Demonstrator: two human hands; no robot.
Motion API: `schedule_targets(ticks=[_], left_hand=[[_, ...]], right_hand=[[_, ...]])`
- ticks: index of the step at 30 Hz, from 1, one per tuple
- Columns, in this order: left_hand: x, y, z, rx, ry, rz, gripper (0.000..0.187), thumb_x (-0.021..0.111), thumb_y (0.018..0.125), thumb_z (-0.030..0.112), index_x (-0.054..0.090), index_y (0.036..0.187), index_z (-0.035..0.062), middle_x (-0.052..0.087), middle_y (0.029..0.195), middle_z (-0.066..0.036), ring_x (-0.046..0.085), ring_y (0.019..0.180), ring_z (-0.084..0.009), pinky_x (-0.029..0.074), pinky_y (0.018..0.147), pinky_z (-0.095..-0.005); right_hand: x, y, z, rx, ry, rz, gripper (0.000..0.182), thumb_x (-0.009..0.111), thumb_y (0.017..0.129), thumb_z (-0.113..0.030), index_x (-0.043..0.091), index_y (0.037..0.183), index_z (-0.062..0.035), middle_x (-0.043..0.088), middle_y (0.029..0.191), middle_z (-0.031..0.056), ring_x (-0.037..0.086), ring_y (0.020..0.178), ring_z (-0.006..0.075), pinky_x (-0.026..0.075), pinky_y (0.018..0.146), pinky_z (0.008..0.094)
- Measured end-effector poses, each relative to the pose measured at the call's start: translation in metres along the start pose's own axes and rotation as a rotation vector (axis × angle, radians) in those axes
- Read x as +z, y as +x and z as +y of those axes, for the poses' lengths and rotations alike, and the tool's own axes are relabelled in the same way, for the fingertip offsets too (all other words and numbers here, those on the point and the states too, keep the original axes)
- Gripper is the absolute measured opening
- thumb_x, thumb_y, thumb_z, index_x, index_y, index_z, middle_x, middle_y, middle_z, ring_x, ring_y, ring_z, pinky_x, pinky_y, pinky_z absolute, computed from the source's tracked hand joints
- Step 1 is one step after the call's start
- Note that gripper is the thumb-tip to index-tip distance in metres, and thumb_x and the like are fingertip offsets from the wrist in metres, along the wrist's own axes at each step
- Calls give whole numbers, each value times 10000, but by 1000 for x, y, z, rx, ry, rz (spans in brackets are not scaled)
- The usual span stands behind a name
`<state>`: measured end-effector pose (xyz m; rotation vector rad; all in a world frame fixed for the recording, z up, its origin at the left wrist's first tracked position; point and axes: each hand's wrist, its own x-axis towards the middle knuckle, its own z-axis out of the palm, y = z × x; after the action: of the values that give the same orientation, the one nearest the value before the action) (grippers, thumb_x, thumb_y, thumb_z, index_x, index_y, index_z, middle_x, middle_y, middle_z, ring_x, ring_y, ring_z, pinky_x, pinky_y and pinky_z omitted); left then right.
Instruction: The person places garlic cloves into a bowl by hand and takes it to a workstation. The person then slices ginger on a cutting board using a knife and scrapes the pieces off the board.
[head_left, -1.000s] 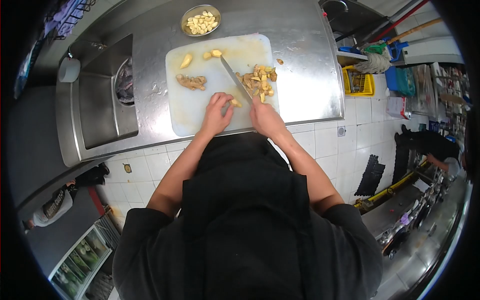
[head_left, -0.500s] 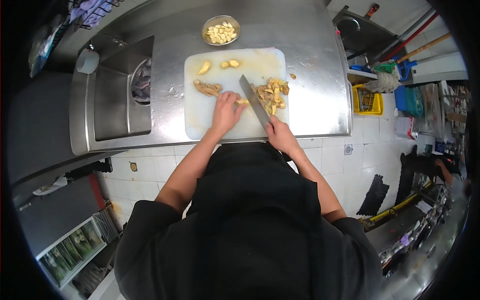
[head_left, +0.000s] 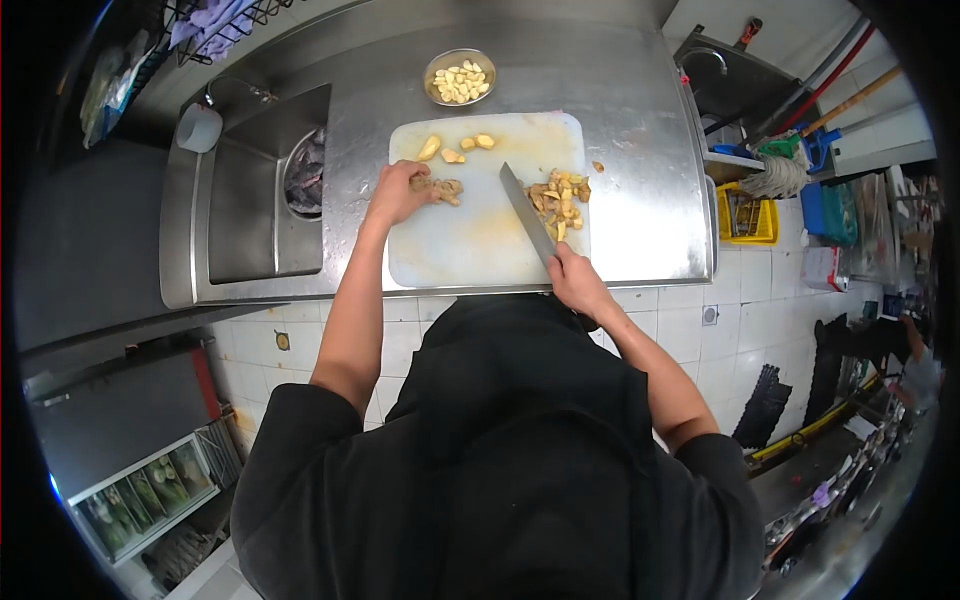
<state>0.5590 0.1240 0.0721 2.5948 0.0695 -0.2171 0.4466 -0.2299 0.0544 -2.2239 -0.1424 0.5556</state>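
Observation:
A white cutting board [head_left: 470,240] lies on the steel counter [head_left: 630,120]. My right hand [head_left: 575,280] grips a large knife [head_left: 527,212] at the board's near right edge, the blade pointing away beside a pile of chopped ginger pieces [head_left: 560,200]. My left hand [head_left: 398,192] rests at the board's left side on a knobbly ginger root [head_left: 440,188]. Three pale peeled pieces [head_left: 455,150] lie at the board's far edge.
A metal bowl of peeled garlic cloves [head_left: 460,78] stands beyond the board. A sink [head_left: 255,200] with a strainer sits to the left. A yellow crate [head_left: 745,215], a mop and brooms are at the right. A person stands far right.
My left hand has left the piece beside the blade and moved left to the ginger root. The knife has drawn back slightly; the view has shifted.

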Motion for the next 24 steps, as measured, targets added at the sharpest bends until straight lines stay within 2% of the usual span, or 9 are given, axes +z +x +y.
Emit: schedule_targets(ticks=[2,4,7,12,14,17,19,24], left_hand=[[10,-13,-2,59,-23,-22,360,868,825,168,762,1158,80,720,1235,-130,595,1212,-357,495,1068,-433],[29,-26,11,295,-116,-84,335,866,816,108,750,1129,71,697,1256,-104,583,1233,-354,485,1082,-436],[57,-43,38,350,-205,-90,301,839,852,116,743,1135,77,662,1304,-96,582,1284,-334,474,1117,-422],[85,-49,43,354,-356,-63,205,793,883,71,732,1079,59,639,1256,-87,579,1249,-338,498,1068,-434],[93,-51,38,471,-350,47,196,780,897,75,737,1087,53,640,1245,-91,591,1227,-337,502,1053,-441],[96,-55,36,496,-323,111,198,782,894,74,744,1086,45,651,1198,-97,600,1198,-341,501,1047,-445],[103,-58,36,494,-311,150,191,778,894,66,747,1082,45,659,1178,-100,603,1188,-341,510,1034,-445],[120,-66,34,483,-296,265,200,760,889,31,754,1088,45,686,1140,-115,621,1148,-348,540,984,-445]], right_hand=[[-4,4,3,-6,-10,-19,244,525,1047,-167,527,1118,66,677,909,400,663,911,584,501,843,639],[-12,5,3,-23,-58,-99,241,516,1044,-158,521,1133,65,680,912,397,668,914,577,507,842,636],[-21,7,-5,12,-104,-150,239,505,1033,-144,516,1150,64,684,903,384,675,908,567,516,842,631],[-16,8,-8,2,-232,-105,205,504,1012,-123,519,1121,50,699,894,353,692,894,543,536,833,625],[-17,5,-18,21,-281,-96,192,507,1004,-116,521,1110,44,705,896,343,700,889,532,544,824,622],[-17,-3,-34,29,-334,-80,170,514,989,-101,526,1101,26,716,921,319,713,875,509,559,797,606],[-17,-8,-44,-53,-368,-33,166,518,978,-86,525,1109,16,712,939,293,720,865,490,569,772,586],[-23,-13,-66,-58,-475,-72,174,536,970,-63,511,1131,-2,698,969,252,733,868,459,585,755,557]])
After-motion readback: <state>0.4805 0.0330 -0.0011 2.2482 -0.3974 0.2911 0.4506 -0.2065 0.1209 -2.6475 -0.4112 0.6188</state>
